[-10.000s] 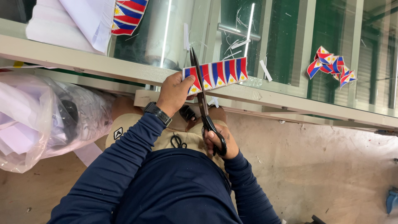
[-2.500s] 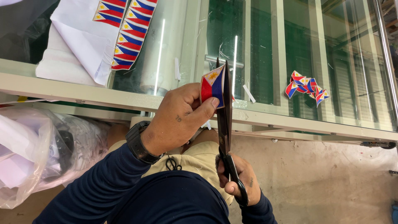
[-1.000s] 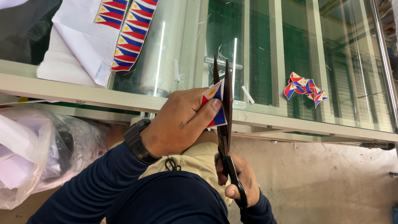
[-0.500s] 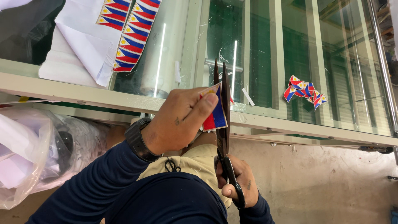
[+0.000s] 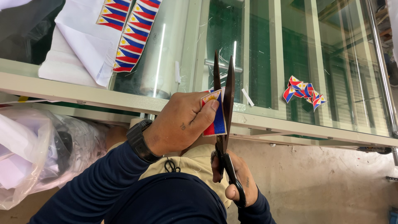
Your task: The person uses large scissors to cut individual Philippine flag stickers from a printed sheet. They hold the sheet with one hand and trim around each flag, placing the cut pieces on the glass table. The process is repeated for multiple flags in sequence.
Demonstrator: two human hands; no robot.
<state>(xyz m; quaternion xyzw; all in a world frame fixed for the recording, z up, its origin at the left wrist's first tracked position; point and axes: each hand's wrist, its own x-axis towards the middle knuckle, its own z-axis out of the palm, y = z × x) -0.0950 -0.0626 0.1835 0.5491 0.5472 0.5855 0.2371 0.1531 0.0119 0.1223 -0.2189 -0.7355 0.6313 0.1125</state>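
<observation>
My left hand point(image 5: 178, 124), with a black watch point(image 5: 139, 141) on the wrist, pinches a single small flag patch point(image 5: 215, 120), red, blue and white with a yellow sun. My right hand point(image 5: 242, 178) grips the handles of long black scissors point(image 5: 228, 89). The blades point away from me, slightly apart, and lie along the patch's right edge. Both hands are held over the front edge of a glass-topped table point(image 5: 83, 89).
Two strips of uncut flag patches point(image 5: 128, 29) lie on white fabric point(image 5: 78, 45) at the far left of the glass. A small pile of cut patches point(image 5: 302, 91) sits to the right. A clear plastic bag point(image 5: 41, 153) bulges at my left, above the concrete floor point(image 5: 323, 182).
Ten seconds ago my left hand held a strip of several patches; now it holds one. Over the last second that patch turned and dropped lower against the scissor blades.
</observation>
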